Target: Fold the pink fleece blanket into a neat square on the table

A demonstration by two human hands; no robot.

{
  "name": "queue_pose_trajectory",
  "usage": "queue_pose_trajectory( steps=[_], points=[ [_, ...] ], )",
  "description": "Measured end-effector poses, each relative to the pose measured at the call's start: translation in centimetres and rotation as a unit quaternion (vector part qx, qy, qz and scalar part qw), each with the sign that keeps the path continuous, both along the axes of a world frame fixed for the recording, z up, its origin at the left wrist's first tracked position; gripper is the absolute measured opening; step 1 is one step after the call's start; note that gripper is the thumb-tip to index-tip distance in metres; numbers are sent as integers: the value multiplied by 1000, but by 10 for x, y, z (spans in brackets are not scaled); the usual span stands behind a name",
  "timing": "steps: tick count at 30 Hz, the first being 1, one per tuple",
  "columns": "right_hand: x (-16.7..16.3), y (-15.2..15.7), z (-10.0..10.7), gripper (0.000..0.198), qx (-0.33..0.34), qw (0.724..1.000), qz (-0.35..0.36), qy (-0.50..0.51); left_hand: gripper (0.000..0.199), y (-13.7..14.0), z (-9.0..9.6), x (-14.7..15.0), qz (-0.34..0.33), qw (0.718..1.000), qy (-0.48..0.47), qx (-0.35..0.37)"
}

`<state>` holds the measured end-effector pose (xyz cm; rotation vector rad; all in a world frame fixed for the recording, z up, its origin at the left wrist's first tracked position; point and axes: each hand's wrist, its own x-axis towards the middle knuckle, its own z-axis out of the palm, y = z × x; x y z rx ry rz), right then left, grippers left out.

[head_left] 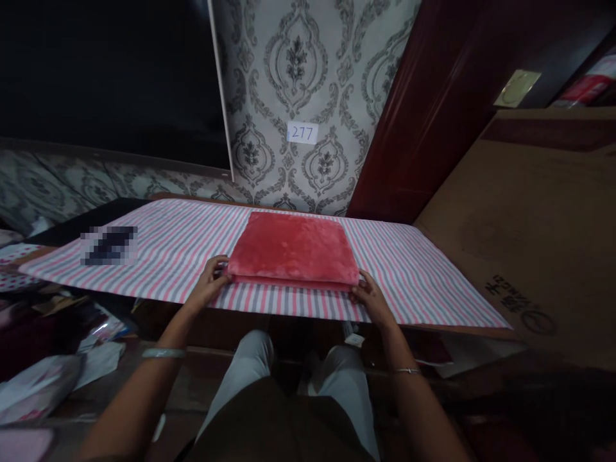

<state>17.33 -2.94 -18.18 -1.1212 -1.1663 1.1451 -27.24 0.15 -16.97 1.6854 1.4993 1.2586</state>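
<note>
A red plush cloth (293,247), folded into a flat rectangle, lies on the striped tablecloth (409,276) in front of me. Its layers show along the near edge. My left hand (213,277) pinches the near left corner, fingers on top and thumb at the front edge. At the near right corner my right hand (368,292) has its fingers closed round the edge, partly hidden by the fabric. The cloth's near edge lies a little back from the front of the table.
A large cardboard box (539,237) stands against the table's right end. Behind on the left is a dark television screen (110,77). A blurred dark object (110,246) lies at the left of the tablecloth. Plastic bags (41,388) are piled at lower left.
</note>
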Motion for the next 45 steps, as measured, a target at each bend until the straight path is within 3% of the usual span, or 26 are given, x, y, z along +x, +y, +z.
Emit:
queue_pose_trajectory(
  steps=[3,6,9,12,16,20,26,29,34,42,45],
  points=[
    [4,-2,2,57,4,1000,28,-2,57,-5,1,4,-42,999,-8,1],
    [6,0,6,43,0,997,66,-27,58,-4,4,9,-44,999,26,6],
    [5,7,9,40,-34,994,86,-64,55,2,8,12,-63,996,67,8],
    [2,12,7,42,-58,996,39,-63,49,8,12,10,-55,996,73,14],
    [2,12,0,39,-34,998,-23,-49,45,10,10,-4,4,998,46,30],
    [3,10,-2,40,-38,997,-23,-56,47,8,5,-10,-14,998,48,-22],
    [3,9,4,44,-61,998,16,-25,66,0,12,2,-34,998,15,-45],
    [-1,10,4,47,-61,998,-15,-26,70,-4,15,7,-35,998,7,-53],
    [-4,12,0,47,-62,995,-66,-49,67,0,12,8,25,998,50,-32],
    [-3,11,0,47,-69,996,-41,-30,68,-1,14,3,-22,997,3,-76],
    [6,13,2,43,-47,992,-79,-88,71,-2,20,-8,-19,997,-5,-78]
  ],
)
